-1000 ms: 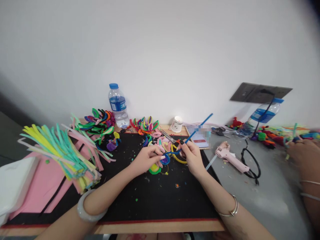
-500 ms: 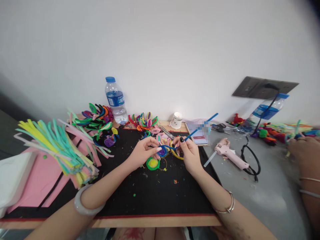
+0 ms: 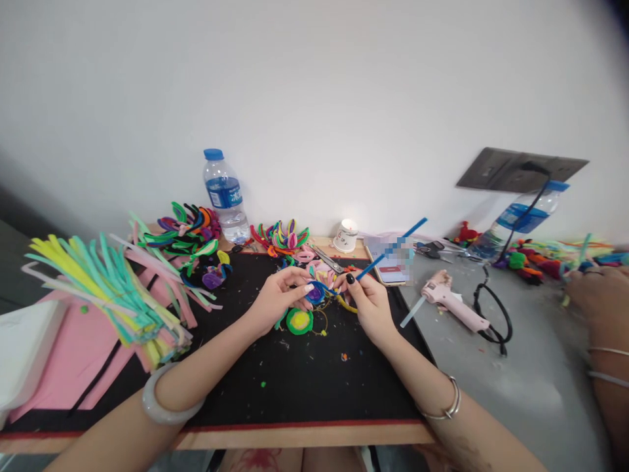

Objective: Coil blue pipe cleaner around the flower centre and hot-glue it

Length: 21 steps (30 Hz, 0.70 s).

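Between the fingers of my left hand [image 3: 281, 300] is a flat coil of purple and blue pipe cleaner [image 3: 315, 292]. A straight blue pipe cleaner [image 3: 369, 267] runs from this coil up to the right, pinched by my right hand [image 3: 369, 303] between thumb and fingers. Just below the coil lies a green and yellow pipe-cleaner disc [image 3: 299, 320] on the black mat [image 3: 304, 387]. A thin wire ring rests beside that disc. Behind my hands are scissors [image 3: 328, 260] and pink pipe-cleaner loops, partly hidden.
Pipe-cleaner bundles [image 3: 105, 288] lie at left by a white box [image 3: 29, 347]. A water bottle [image 3: 225, 196], paper cup [image 3: 346, 235] and phone [image 3: 388, 261] line the back. At right are a pink glue gun [image 3: 455, 303], a tilted bottle [image 3: 521, 219] and another person's hand [image 3: 597, 298].
The blue strand now lies closer to the coil's edge, and more of the coil shows. My right hand has shifted slightly left; both hands keep their grip.
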Each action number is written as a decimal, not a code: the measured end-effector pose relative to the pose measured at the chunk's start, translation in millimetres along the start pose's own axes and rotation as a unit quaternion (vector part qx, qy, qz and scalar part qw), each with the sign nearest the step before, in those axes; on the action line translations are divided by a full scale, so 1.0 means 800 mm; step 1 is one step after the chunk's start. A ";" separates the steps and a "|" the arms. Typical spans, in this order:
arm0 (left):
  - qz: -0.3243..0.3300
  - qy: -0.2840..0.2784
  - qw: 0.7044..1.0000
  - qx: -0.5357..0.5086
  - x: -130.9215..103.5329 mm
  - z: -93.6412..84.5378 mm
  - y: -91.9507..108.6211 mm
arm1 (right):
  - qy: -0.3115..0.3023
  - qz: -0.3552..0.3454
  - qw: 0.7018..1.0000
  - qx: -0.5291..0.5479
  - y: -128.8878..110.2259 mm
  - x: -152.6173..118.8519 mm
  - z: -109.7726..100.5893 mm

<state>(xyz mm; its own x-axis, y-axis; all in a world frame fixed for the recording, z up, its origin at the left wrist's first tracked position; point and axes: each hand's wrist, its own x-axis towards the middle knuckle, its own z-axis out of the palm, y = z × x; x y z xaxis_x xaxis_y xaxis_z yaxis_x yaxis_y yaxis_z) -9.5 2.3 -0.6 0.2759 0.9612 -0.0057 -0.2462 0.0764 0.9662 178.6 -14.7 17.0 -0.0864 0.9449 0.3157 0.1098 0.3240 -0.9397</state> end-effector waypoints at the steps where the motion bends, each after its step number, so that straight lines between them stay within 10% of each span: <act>1: 0.000 0.004 1.000 -0.002 0.000 0.000 -0.001 | 0.002 -0.001 1.000 -0.007 0.000 0.000 0.000; 21: 0.002 0.037 0.999 -0.022 0.002 -0.002 -0.001 | -0.017 0.021 0.999 0.024 0.016 0.000 0.007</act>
<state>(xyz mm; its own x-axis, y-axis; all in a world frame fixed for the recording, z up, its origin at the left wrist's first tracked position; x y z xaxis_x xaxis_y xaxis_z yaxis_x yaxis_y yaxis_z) -10.2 4.2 -2.0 0.2062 0.9783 -0.0222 -0.2879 0.0824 0.9541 174.7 -11.1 4.4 -0.1163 0.9551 0.2724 0.0662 0.2811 -0.9574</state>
